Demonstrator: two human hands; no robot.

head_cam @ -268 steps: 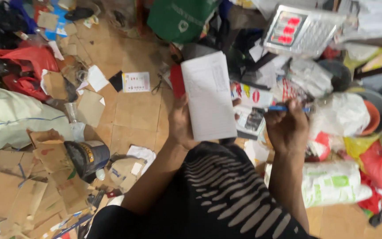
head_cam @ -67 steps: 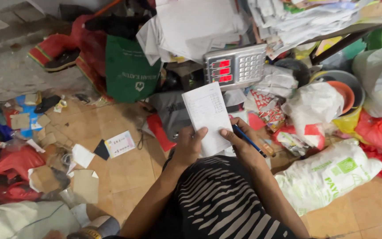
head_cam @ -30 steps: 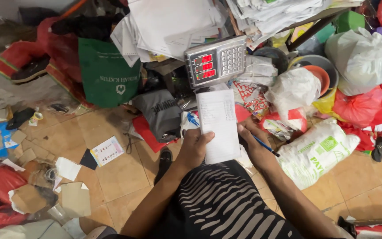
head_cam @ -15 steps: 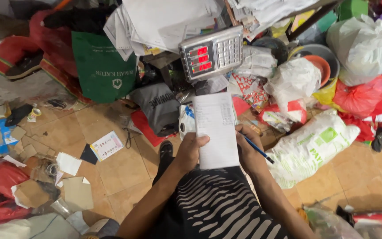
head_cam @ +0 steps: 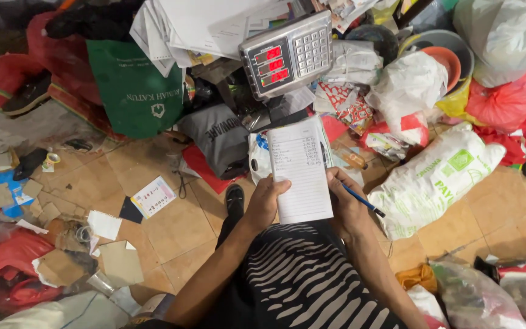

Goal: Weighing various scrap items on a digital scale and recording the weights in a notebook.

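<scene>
A tiled floor (head_cam: 184, 225) is lying littered with cardboard scraps, and bags and papers are piling up at the far side around a grey weighing scale (head_cam: 287, 55). The left hand (head_cam: 266, 201) is curling around the left edge of a lined notepad (head_cam: 301, 167), holding it up mid-scene. The right hand (head_cam: 348, 204) is closing on a blue pen (head_cam: 363, 201), pressing against the pad's right edge.

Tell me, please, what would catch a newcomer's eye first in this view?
The white lined notepad at centre, held by the left hand while the right hand grips a blue pen at its edge. Just above it sits a grey weighing scale with glowing red displays. A green bag lies upper left, amid bags and paper scraps on the tiled floor.
</scene>
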